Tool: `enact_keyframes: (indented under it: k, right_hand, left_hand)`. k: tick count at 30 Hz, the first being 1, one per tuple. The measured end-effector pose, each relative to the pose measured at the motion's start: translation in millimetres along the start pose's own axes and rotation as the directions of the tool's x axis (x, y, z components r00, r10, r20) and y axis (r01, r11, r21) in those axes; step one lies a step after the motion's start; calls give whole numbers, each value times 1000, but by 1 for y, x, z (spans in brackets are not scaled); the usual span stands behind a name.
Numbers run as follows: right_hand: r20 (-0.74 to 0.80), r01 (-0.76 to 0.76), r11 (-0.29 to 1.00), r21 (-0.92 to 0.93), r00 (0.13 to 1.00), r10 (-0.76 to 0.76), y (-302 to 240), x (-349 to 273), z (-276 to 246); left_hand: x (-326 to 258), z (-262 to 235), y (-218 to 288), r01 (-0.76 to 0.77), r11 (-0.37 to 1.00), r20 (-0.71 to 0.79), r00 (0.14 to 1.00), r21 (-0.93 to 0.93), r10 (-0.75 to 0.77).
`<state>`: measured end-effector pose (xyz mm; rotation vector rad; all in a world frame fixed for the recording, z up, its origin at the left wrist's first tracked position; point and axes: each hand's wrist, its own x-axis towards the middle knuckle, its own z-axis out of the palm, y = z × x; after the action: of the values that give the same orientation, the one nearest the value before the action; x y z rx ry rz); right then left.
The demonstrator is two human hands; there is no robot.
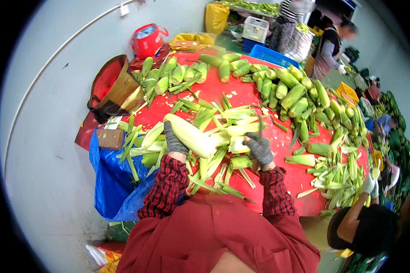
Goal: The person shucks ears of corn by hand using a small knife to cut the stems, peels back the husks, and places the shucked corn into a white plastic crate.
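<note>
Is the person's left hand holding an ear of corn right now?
Yes, the gloved left hand grips the end of a large pale ear of corn above the red table.

My left grip (174, 140) hides the near end of the corn cob (191, 135) it clasps. Whatever my right grip (259, 148) pinches is too dark and thin to tell. Beyond that grip, husks (339, 184) bury the desk (241, 93) edge, and a co-worker's gloved hand (368, 184) blurs into them.
</note>
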<state>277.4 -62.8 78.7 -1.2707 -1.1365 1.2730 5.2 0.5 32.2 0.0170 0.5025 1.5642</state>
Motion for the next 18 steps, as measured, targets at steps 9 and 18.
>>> enact_keyframes:
  k: [9, 18]
  right_hand:
    - [-100, 262, 937, -232, 951, -291, 42, -47, 64]
    - [-146, 173, 717, -675, 922, -359, 31, -108, 53]
  left_hand:
    - [-16, 5, -57, 145, 976, -3, 989, 164, -146]
    - [-105, 32, -43, -936, -196, 659, 345, 291, -669]
